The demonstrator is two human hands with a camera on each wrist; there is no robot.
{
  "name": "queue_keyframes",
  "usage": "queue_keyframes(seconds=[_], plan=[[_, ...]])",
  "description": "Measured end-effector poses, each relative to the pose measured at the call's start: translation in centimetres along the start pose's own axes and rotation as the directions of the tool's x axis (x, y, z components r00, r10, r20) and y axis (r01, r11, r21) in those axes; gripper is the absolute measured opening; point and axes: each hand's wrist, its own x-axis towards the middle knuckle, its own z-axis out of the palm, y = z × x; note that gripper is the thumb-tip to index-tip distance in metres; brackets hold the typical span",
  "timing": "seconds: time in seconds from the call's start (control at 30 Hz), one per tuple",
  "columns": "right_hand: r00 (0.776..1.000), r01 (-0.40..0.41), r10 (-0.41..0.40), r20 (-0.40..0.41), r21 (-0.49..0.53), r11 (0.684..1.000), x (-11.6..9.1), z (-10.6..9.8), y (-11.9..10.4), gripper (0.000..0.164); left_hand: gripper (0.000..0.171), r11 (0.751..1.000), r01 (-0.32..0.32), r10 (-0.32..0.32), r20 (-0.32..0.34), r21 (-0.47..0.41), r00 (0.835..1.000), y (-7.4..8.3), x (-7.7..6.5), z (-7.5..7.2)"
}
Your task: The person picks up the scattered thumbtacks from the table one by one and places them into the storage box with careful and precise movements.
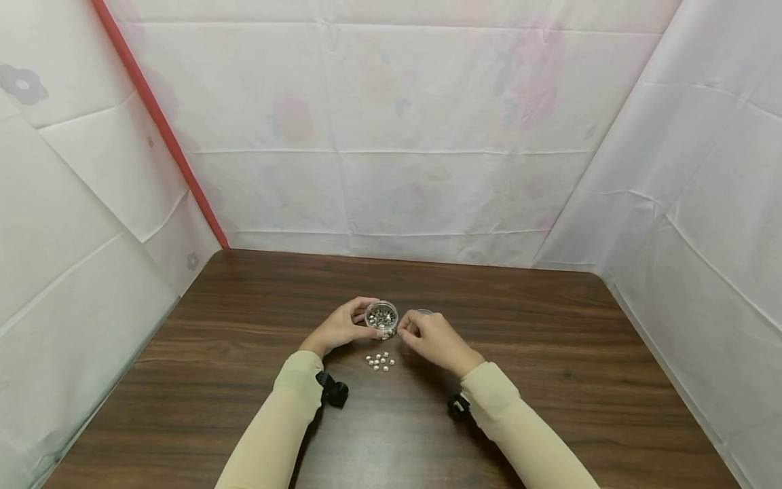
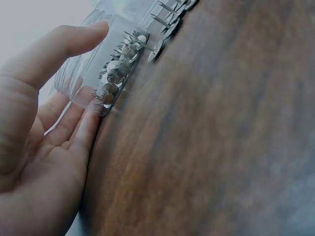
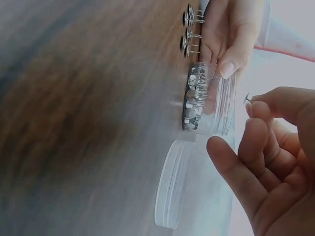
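A small clear plastic jar [image 3: 224, 113] stands uncovered on the table, with many silver thumbtacks [image 2: 115, 73] in its bottom. My left hand [image 1: 343, 329] holds the jar from the left, thumb on the near side and fingers around the far side. Between thumb and forefinger, my right hand [image 1: 438, 341] pinches a single thumbtack [image 3: 247, 100] close to the jar's mouth; its other fingers are loosely bent. Several loose thumbtacks [image 1: 376, 363] lie points up on the table, nearer to me than the jar.
The jar's clear round lid [image 3: 170, 194] lies on the table right of the jar, partly behind my right hand in the head view. The dark wood table [image 1: 244, 380] is bordered by white patterned sheets [image 1: 391, 122] at the back and sides.
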Motion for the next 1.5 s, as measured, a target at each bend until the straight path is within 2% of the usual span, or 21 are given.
queue_keyframes(seconds=[0.27,0.6,0.83,1.0,1.17,1.5], plan=[[0.999,-0.028,0.029,-0.019,0.015,0.999,1.3,0.1,0.0,0.006,0.073,1.000,0.011,-0.011,-0.001,0.004,1.000,0.0,-0.1,0.0],[0.996,-0.078,0.078,0.051,0.005,0.997,2.7,0.5,0.0,0.006,0.074,1.000,0.024,-0.024,0.003,0.009,1.000,0.1,-0.2,0.0],[0.996,-0.067,0.068,0.050,-0.011,0.998,3.6,0.9,0.3,0.006,0.072,1.000,0.026,-0.026,0.005,0.009,1.000,0.2,-0.3,0.0],[0.993,-0.099,0.100,0.070,-0.012,0.995,4.1,1.1,0.4,0.007,0.071,1.000,0.023,-0.023,0.007,0.018,1.000,0.3,-0.3,0.0],[0.988,-0.129,0.130,0.086,-0.019,0.991,4.3,1.3,0.6,0.008,0.071,0.999,0.016,-0.017,0.010,0.031,1.000,0.3,-0.2,-0.1],[0.989,-0.118,0.116,0.094,0.014,0.993,3.7,0.8,0.5,0.009,0.071,1.000,0.008,-0.009,0.007,0.027,1.000,0.3,-0.2,-0.1]])
